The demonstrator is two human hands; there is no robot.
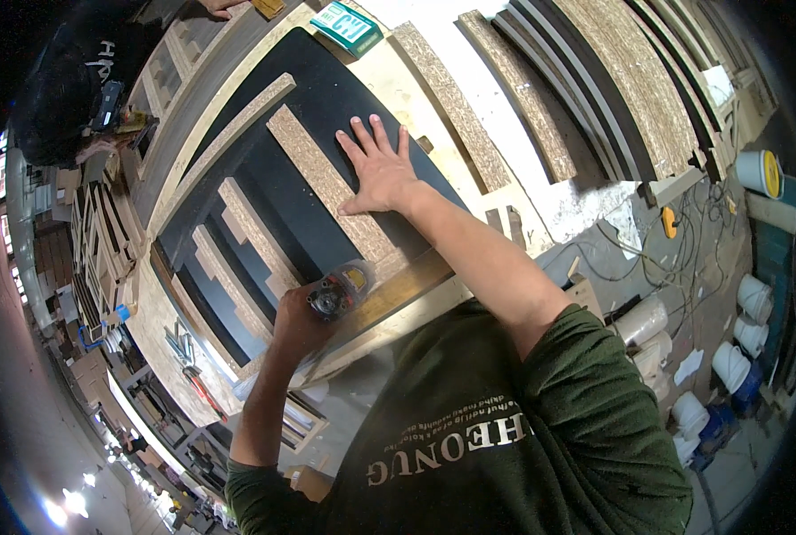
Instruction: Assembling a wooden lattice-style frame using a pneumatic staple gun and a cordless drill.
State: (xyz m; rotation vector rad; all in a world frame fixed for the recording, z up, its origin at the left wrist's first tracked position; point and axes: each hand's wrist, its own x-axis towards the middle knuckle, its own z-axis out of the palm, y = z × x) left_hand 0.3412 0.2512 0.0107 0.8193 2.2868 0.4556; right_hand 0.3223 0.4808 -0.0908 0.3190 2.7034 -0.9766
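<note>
Green shirt nearest; right hand spreads wide, a likely stiff chipboard strip beneath its thumb, best held by the edges; left hand grips a probably weighty power tool.

We note fair overall brightness, glare washing out the white surface at upper right, lamps flaring at lower left, shadows beside the strips on the dark panel, and fisheye bending toward blackened edges, where detail softens.
</note>
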